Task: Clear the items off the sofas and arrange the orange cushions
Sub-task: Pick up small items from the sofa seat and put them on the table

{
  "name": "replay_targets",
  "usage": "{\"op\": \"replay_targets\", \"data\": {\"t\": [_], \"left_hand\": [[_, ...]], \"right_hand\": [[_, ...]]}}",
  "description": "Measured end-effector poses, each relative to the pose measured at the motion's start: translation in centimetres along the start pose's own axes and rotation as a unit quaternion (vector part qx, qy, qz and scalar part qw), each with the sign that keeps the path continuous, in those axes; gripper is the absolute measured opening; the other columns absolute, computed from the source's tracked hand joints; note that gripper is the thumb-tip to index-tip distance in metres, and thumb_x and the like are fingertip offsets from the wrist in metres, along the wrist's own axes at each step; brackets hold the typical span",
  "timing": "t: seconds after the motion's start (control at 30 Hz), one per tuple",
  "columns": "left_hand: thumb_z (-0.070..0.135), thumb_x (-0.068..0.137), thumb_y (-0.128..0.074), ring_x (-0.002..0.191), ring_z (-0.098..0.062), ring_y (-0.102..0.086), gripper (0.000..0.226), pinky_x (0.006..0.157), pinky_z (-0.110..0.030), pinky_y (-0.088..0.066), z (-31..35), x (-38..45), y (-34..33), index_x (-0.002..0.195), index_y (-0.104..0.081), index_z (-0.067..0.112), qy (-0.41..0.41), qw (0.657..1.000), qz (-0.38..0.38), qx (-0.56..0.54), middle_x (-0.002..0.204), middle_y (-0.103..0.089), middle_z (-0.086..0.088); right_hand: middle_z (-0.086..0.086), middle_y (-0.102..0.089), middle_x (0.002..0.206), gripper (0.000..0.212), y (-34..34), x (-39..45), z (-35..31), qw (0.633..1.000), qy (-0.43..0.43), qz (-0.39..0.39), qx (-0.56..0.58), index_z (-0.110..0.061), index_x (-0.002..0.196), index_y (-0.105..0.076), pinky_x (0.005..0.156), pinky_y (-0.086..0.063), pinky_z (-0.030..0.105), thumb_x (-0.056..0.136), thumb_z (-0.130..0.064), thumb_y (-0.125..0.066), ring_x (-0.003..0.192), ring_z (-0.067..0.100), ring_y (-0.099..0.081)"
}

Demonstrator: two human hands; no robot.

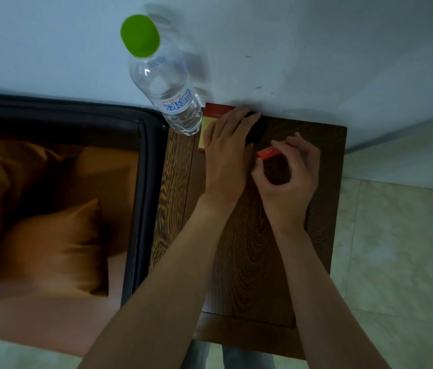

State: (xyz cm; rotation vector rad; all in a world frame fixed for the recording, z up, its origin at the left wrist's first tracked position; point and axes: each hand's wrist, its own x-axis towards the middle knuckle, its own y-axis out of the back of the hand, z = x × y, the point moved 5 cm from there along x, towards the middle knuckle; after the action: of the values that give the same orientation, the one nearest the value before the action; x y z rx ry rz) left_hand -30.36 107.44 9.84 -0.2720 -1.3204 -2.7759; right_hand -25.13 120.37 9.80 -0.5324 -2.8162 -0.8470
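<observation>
At the left of the frame the sofa point(140, 182) held two orange cushions point(50, 243), one slumped against the back, the other lying on the seat lower down; no loose items showed on the visible part of the seat. Just right of the sofa arm stood the table point(250, 262), dark wood, filling the centre. On its upper left corner a bottle point(167, 83) with a green cap stood upright, touching or nearly touching a red and yellow box point(211, 115) that lay flat beside it.

The left hand point(227, 153) rested over the right part of that box, fingers curled around a dark object point(256, 127) at the table's far edge; what the object was could not be told. Just right of it, the right hand point(289, 169) pinched a small red box point(268, 153) between thumb and fingertips, held low over the table, though contact could not be told. Its long axis ran left to right, tilted slightly up toward the right, with its left end near the left hand's knuckles.

The move to come likely turned on that gap: the small box lay directly below the dark object and right of the larger box, so setting it down meant lowering it into the bare wood beside them. The right hand was the nearer, already carrying it.
</observation>
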Motion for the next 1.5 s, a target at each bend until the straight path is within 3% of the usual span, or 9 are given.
{"op": "replay_targets", "data": {"t": [0.23, 0.37, 0.53, 0.7, 0.9, 1.03, 1.13, 1.33, 1.5], "left_hand": [[-0.004, 0.088, -0.07, 0.131, -0.022, -0.054, 0.041, 0.114, -0.034, -0.041, -1.8, -3.8, 4.4, 0.127, -0.068, 0.008, 0.058, 0.997, 0.046, -0.028, 0.138, -0.062, -0.006], [0.0, 0.09, -0.068, 0.131, -0.014, -0.051, 0.039, 0.113, -0.033, -0.042, -3.7, -5.4, 5.6, 0.127, -0.067, 0.012, 0.132, 0.989, 0.053, -0.037, 0.136, -0.062, -0.001], [0.005, 0.093, -0.063, 0.123, -0.009, -0.051, 0.037, 0.105, -0.03, -0.046, -4.3, -5.9, 6.3, 0.128, -0.061, 0.015, 0.194, 0.974, 0.095, -0.066, 0.127, -0.06, 0.005], [0.003, 0.093, -0.064, 0.126, -0.013, -0.052, 0.04, 0.107, -0.04, -0.047, -4.5, -5.6, 5.2, 0.131, -0.061, 0.014, 0.205, 0.974, 0.064, -0.065, 0.132, -0.062, 0.002], [0.003, 0.093, -0.064, 0.128, -0.009, -0.05, 0.04, 0.113, -0.028, -0.04, -4.5, -5.6, 4.9, 0.132, -0.062, 0.013, 0.204, 0.975, 0.063, -0.063, 0.133, -0.062, 0.001], [0.003, 0.092, -0.063, 0.128, -0.011, -0.051, 0.04, 0.113, -0.022, -0.037, -4.3, -5.2, 4.8, 0.132, -0.063, 0.012, 0.2, 0.975, 0.068, -0.063, 0.133, -0.063, 0.0], [0.004, 0.093, -0.063, 0.129, -0.011, -0.051, 0.04, 0.114, -0.022, -0.036, -4.3, -5.1, 4.8, 0.132, -0.063, 0.011, 0.196, 0.976, 0.068, -0.061, 0.134, -0.063, 0.0], [0.003, 0.093, -0.063, 0.132, -0.012, -0.049, 0.042, 0.115, -0.034, -0.041, -4.7, -5.0, 4.7, 0.134, -0.064, 0.012, 0.192, 0.978, 0.063, -0.048, 0.14, -0.06, 0.0], [0.001, 0.093, -0.063, 0.132, -0.015, -0.051, 0.044, 0.115, -0.027, -0.04, -4.7, -4.3, 4.5, 0.135, -0.064, 0.011, 0.182, 0.981, 0.046, -0.053, 0.139, -0.061, -0.002]], "right_hand": [[0.023, -0.05, 0.131, 0.035, -4.2, 1.4, -2.4, 0.996, 0.037, -0.077, 0.015, -0.001, 0.115, -0.07, 0.113, -0.043, 0.042, 0.084, -0.011, -0.082, 0.134, 0.035, -0.048], [0.023, -0.049, 0.133, 0.029, -6.7, 2.1, -3.5, 0.99, 0.064, -0.122, 0.027, -0.002, 0.112, -0.07, 0.118, -0.037, 0.036, 0.085, -0.009, -0.08, 0.138, 0.036, -0.044], [0.022, -0.049, 0.134, 0.03, -7.3, 2.2, -3.5, 0.986, 0.074, -0.149, 0.026, -0.004, 0.113, -0.07, 0.116, -0.039, 0.042, 0.085, -0.009, -0.079, 0.139, 0.033, -0.044], [0.018, -0.047, 0.142, 0.026, -8.1, 2.3, -3.5, 0.971, 0.095, -0.221, 0.018, -0.004, 0.113, -0.069, 0.121, -0.026, 0.024, 0.089, -0.011, -0.076, 0.148, 0.033, -0.034], [0.013, -0.039, 0.16, 0.048, -8.2, 2.3, -3.6, 0.957, 0.091, -0.274, 0.009, -0.007, 0.14, -0.054, 0.121, -0.018, 0.014, 0.094, -0.005, -0.067, 0.157, 0.022, -0.019], [0.01, -0.039, 0.161, 0.055, -7.9, 2.2, -3.6, 0.963, 0.114, -0.245, -0.017, -0.006, 0.145, -0.051, 0.128, -0.008, 0.033, 0.092, 0.007, -0.057, 0.157, 0.024, -0.021], [0.011, -0.044, 0.157, 0.05, -7.6, 2.1, -3.3, 0.968, 0.122, -0.216, -0.031, -0.005, 0.142, -0.056, 0.129, -0.007, 0.043, 0.092, 0.003, -0.059, 0.154, 0.027, -0.027], [0.01, -0.053, 0.15, 0.038, -7.8, 1.4, -2.7, 0.972, 0.124, -0.184, -0.074, -0.006, 0.136, -0.063, 0.129, -0.012, 0.044, 0.099, -0.014, -0.062, 0.147, 0.026, -0.04], [0.008, -0.061, 0.137, 0.027, -8.5, 2.0, -3.1, 0.983, 0.1, -0.136, -0.073, -0.01, 0.119, -0.072, 0.126, -0.021, 0.046, 0.094, -0.019, -0.07, 0.132, 0.026, -0.054]]}}
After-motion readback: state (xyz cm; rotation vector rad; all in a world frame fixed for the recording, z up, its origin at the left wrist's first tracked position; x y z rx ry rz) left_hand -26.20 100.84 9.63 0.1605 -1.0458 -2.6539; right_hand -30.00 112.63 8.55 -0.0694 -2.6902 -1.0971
